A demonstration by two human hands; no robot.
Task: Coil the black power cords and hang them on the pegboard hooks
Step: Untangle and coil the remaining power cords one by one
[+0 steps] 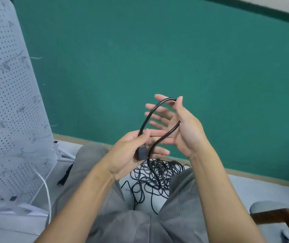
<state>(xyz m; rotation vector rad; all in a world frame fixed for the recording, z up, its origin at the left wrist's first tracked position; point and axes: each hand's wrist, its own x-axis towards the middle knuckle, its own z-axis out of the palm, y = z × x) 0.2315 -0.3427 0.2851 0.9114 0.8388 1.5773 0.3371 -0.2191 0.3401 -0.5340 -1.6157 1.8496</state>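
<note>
My left hand point(129, 155) pinches a black power cord just above its black plug point(141, 153), which lies in the palm. From there the cord point(150, 114) arcs up in one loop over my right hand point(180, 127), whose fingers are spread straight with the cord running behind the thumb and across the palm. The cord then drops between my knees into a tangled black pile point(155, 178) on the floor. A white pegboard point(8, 102) stands at the left; I make out no hooks on it.
A green wall fills the background. My grey-trousered legs frame the cord pile. A white cable point(47, 193) hangs down by the pegboard's foot. A brown wooden chair arm point(279, 216) sits at the lower right.
</note>
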